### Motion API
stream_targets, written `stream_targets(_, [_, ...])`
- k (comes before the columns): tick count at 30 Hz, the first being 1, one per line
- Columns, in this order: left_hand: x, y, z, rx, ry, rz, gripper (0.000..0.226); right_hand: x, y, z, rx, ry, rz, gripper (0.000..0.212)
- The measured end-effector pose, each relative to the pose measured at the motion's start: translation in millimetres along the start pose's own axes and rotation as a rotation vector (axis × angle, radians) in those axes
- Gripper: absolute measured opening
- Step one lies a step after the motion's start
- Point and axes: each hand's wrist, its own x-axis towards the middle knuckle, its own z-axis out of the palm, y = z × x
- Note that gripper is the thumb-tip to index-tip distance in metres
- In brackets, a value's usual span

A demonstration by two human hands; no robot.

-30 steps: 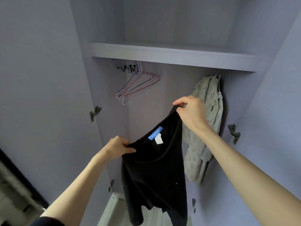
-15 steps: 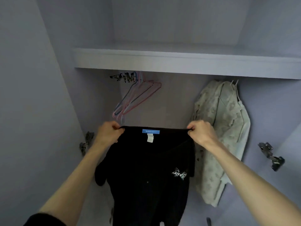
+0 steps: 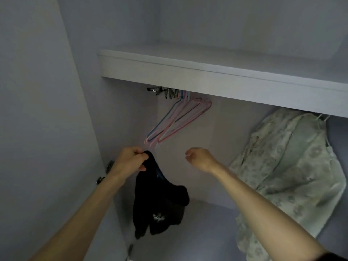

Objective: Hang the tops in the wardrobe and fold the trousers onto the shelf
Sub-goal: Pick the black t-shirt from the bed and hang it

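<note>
A black top with a small white print hangs bunched from my left hand, which grips its upper edge in front of the open wardrobe. My right hand is off the top, raised to its right with fingers loosely curled and nothing in them. Several empty pink and blue hangers hang on the rail just above and between my hands. A pale green patterned top hangs at the right end of the rail.
A white shelf spans the wardrobe above the rail. The wardrobe's left wall carries metal door hinges near my left wrist. Bare back panel shows between the hangers and the green top.
My right hand has let go of the black top, which now hangs bunched from my left hand alone. The view has tilted upward toward the shelf.
</note>
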Motion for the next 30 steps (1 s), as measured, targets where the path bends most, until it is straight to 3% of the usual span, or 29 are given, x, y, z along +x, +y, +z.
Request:
stream_targets(2, [4.3,-1.0,-5.1,0.023,0.006,0.002,0.026,22.2,-25.5,-1.4,0.360,0.037,0.026,0.027])
stream_targets(5, [9.2,-5.1,-14.0,0.056,0.026,-0.004,0.024,42.5,-66.3,-9.9,1.197,0.055,0.163,0.014])
stream_targets(7, [12.8,-8.4,-23.0,0.059,0.038,-0.012,0.023,58.7,-81.3,-14.8,1.468,0.033,0.236,0.015])
stream_targets(12, [17.1,-7.3,-35.8,0.031,0.025,-0.035,0.020,78.4,-90.8,-13.6,1.488,-0.014,0.286,0.027])
stream_targets(16, [20.0,-8.8,-36.8,0.052,0.008,-0.039,0.020,79.7,-88.7,-20.7,1.404,0.256,0.288,0.022])
stream_targets(19, [19.6,-6.3,-28.2,0.084,-0.025,-0.024,0.019,73.4,-72.2,-30.6,1.444,0.359,0.249,0.019])
stream_targets(25, [5.1,8.1,-0.2,0.081,-0.104,0.014,0.019,41.2,-29.1,-52.9,1.442,0.385,0.106,0.035])
stream_targets(30, [-13.9,11.1,20.4,0.047,-0.126,0.020,0.013,-1.6,16.7,-49.8,1.426,0.243,0.063,0.043])
